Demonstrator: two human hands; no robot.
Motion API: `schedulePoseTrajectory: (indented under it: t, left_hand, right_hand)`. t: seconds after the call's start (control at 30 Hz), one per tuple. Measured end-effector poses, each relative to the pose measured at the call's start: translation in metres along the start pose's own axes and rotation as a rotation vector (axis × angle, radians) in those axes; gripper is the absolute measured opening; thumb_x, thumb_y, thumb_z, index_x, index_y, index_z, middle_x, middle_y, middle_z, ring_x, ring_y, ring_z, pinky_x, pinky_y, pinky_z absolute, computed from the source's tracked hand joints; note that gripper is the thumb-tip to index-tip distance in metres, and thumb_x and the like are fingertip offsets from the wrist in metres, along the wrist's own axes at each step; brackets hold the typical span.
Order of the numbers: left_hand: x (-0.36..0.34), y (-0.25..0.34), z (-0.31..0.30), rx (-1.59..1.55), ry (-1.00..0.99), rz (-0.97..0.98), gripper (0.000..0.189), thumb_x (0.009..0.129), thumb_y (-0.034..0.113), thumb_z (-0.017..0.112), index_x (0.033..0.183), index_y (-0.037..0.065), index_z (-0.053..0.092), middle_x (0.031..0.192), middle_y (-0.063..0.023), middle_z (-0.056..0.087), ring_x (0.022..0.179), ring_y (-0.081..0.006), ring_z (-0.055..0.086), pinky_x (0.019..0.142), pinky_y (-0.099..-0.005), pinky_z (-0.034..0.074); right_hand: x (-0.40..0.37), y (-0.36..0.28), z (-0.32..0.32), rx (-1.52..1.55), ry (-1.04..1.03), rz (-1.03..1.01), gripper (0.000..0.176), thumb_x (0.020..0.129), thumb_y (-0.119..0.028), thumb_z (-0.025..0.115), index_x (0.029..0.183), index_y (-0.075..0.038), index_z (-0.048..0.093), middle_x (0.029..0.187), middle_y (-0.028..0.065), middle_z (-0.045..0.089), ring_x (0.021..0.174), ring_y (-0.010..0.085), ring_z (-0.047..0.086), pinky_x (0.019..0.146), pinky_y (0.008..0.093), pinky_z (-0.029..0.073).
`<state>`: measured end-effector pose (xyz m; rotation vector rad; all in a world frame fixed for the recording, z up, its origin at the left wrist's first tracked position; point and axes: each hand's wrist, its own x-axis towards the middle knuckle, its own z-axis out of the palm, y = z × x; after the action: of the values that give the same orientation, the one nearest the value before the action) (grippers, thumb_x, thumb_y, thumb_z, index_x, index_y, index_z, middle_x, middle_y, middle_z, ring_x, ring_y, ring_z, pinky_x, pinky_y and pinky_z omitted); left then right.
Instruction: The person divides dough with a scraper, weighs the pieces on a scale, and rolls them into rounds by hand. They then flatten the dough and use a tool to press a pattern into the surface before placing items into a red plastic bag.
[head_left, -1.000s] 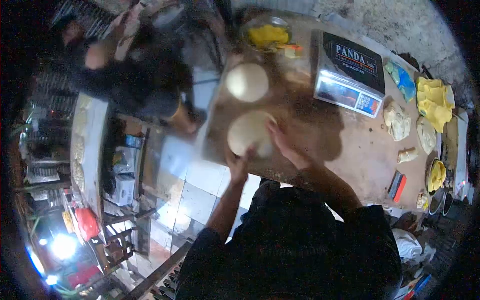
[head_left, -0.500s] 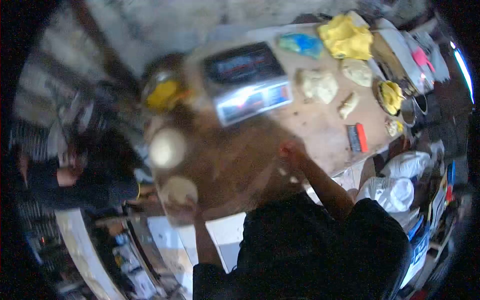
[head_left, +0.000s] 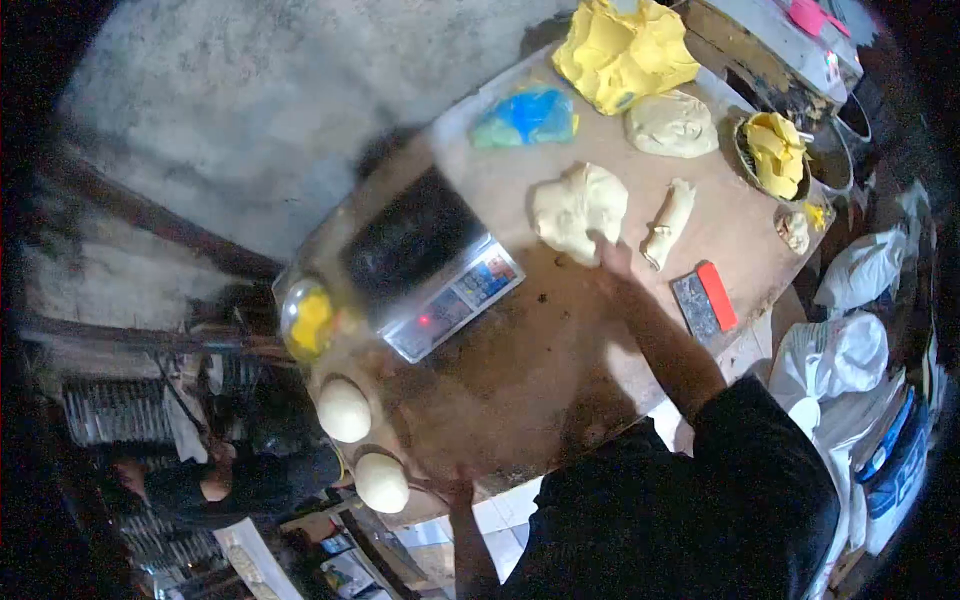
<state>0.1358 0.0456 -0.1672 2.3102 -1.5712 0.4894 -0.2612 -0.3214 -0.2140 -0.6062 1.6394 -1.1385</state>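
My right hand is at the near edge of a large lump of dough, its fingers closed on that edge and partly in shadow. My left hand rests by the table's front edge with fingers stretched out. Just beside it lies a smooth round dough ball, and a second dough ball sits behind that one. A digital scale with a dark platform and a lit red display stands mid-table. Right of the dough lump are a narrow strip of dough and a red-handled dough scraper.
Along the back are a blue plastic bag, a yellow crumpled mass and another dough lump. A bowl of yellow stuff stands right. A yellow-filled container is left. Another person's arm is at lower left.
My right hand has gone from above the bare tabletop to the dough lump. My left hand has come off the nearer dough ball and lies right of it. The view has shifted.
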Motion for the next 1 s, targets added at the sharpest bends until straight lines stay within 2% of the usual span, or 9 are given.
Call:
schedulePoseTrajectory:
  t: [0.07,0.23,0.3,0.4,0.43,0.6,0.7,0.87,1.0]
  left_hand:
    - [0.005,0.029,-0.021,-0.094,-0.138,-0.012,0.084,0.075,0.047,0.067,0.135,0.002,0.029,0.14,-0.0232,0.023,0.13,-0.0414,0.022,0.107,-0.0547,0.015]
    - [-0.028,-0.028,0.003,-0.261,-0.061,0.056,0.083,0.072,0.047,0.071,0.13,0.001,0.034,0.132,-0.022,0.034,0.124,-0.0416,0.03,0.104,-0.0561,0.021]
    - [-0.049,-0.059,0.016,-0.309,0.082,0.108,0.081,0.071,0.046,0.071,0.128,0.001,0.037,0.128,-0.0221,0.039,0.122,-0.0406,0.033,0.103,-0.0545,0.024]
    - [-0.049,-0.045,-0.061,-0.746,0.013,-0.15,0.077,0.071,0.044,0.073,0.124,0.0,0.038,0.12,-0.0216,0.042,0.116,-0.0394,0.038,0.1,-0.0526,0.029]
    - [-0.067,-0.066,-0.055,-0.491,-0.036,-0.08,0.069,0.071,0.036,0.073,0.12,-0.001,0.04,0.115,-0.0214,0.043,0.11,-0.038,0.042,0.096,-0.0509,0.033]
    - [-0.126,-0.084,-0.043,-0.395,-0.096,-0.135,0.055,0.075,0.021,0.07,0.117,-0.002,0.043,0.113,-0.022,0.045,0.108,-0.0379,0.044,0.094,-0.048,0.036]
    - [-0.097,-0.05,-0.047,-0.528,-0.111,-0.067,0.049,0.079,0.021,0.067,0.117,-0.002,0.046,0.115,-0.0213,0.05,0.112,-0.037,0.044,0.097,-0.0487,0.033]
    - [-0.018,0.058,-0.049,-0.635,-0.188,0.158,0.043,0.081,0.021,0.065,0.115,0.0,0.048,0.112,-0.0191,0.053,0.108,-0.036,0.049,0.1,-0.0494,0.031]
    - [0.051,0.171,-0.031,-0.874,-0.325,0.577,0.042,0.081,0.025,0.065,0.114,0.004,0.051,0.106,-0.0153,0.057,0.103,-0.0322,0.053,0.095,-0.0446,0.037]
  right_hand:
    - [0.032,0.103,-0.021,-0.007,-0.067,-0.207,0.034,0.087,-0.028,0.057,0.106,0.0,0.062,0.076,0.0047,0.058,0.066,0.0175,0.054,0.057,0.0289,0.047]
    - [-0.119,-0.073,0.007,0.758,0.059,0.21,0.025,0.082,-0.008,0.05,0.105,0.001,0.055,0.072,0.0054,0.049,0.059,0.0166,0.046,0.047,0.0329,0.036]
    - [-0.145,-0.115,0.01,0.615,-0.04,0.173,0.016,0.081,-0.004,0.047,0.095,-0.001,0.054,0.074,0.0054,0.047,0.062,0.0159,0.044,0.05,0.0284,0.036]
    - [-0.17,-0.094,0.026,0.807,-0.09,0.041,0.025,0.082,-0.013,0.057,0.1,0.002,0.054,0.076,0.0119,0.054,0.055,0.0185,0.05,0.042,0.032,0.038]
    - [-0.208,-0.089,0.022,0.888,-0.114,0.059,0.024,0.083,-0.015,0.057,0.099,0.002,0.055,0.079,0.0121,0.055,0.057,0.0186,0.051,0.041,0.0328,0.039]
    - [-0.324,0.111,-0.033,0.43,-0.35,0.096,0.031,0.089,-0.02,0.057,0.114,-0.002,0.051,0.103,0.0132,0.06,0.091,0.0244,0.06,0.074,0.035,0.051]
    - [-0.373,0.106,-0.038,0.642,-0.288,0.458,0.043,0.088,-0.023,0.056,0.124,-0.003,0.043,0.115,0.013,0.052,0.105,0.028,0.052,0.086,0.0426,0.048]
    - [-0.253,-0.021,-0.015,1.171,-0.404,0.27,0.032,0.086,-0.022,0.051,0.111,-0.003,0.047,0.107,0.0166,0.048,0.097,0.0316,0.051,0.088,0.0451,0.045]
    - [-0.146,-0.082,-0.014,1.075,-0.232,0.77,0.039,0.085,-0.021,0.049,0.114,0.004,0.045,0.109,0.0213,0.049,0.101,0.0331,0.051,0.091,0.0484,0.043]
